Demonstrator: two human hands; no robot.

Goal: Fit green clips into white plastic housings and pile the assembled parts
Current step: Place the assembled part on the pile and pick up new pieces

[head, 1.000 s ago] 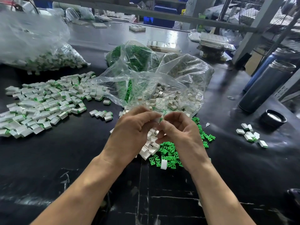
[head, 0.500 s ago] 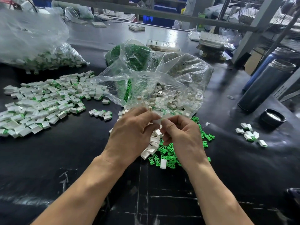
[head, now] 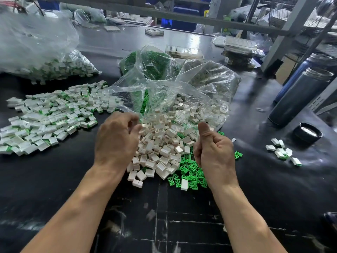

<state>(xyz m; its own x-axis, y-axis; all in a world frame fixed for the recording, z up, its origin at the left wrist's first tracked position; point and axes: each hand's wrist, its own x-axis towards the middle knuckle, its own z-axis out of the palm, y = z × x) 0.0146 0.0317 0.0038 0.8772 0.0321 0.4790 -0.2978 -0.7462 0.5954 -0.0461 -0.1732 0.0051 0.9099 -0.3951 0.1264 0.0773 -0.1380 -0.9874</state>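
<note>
Although a broad spread of assembled parts [head: 49,117] already lies well out to the far side of the left hand [head: 116,137], the job looks to be far from finished. Between the two hands sits a heap of empty white housings [head: 160,147] spilling from a clear bag [head: 182,99], and loose green clips [head: 191,172] are scattered just beneath and beside the right hand [head: 213,154]. A further bag of green clips [head: 151,63] waits beyond the hands, so plenty of stock remains.

The left hand hovers with its fingers curled inward; whether they enclose a part I cannot tell, since the palm side is hidden. The right hand is clenched with the thumb raised, and anything inside the fist is likewise hidden.

A bulging bag of finished pieces [head: 54,64] lies past the left hand, and a small cluster of parts [head: 281,151] rests well out beyond the right. My judgement: a good share is done, yet a large share is left.
</note>
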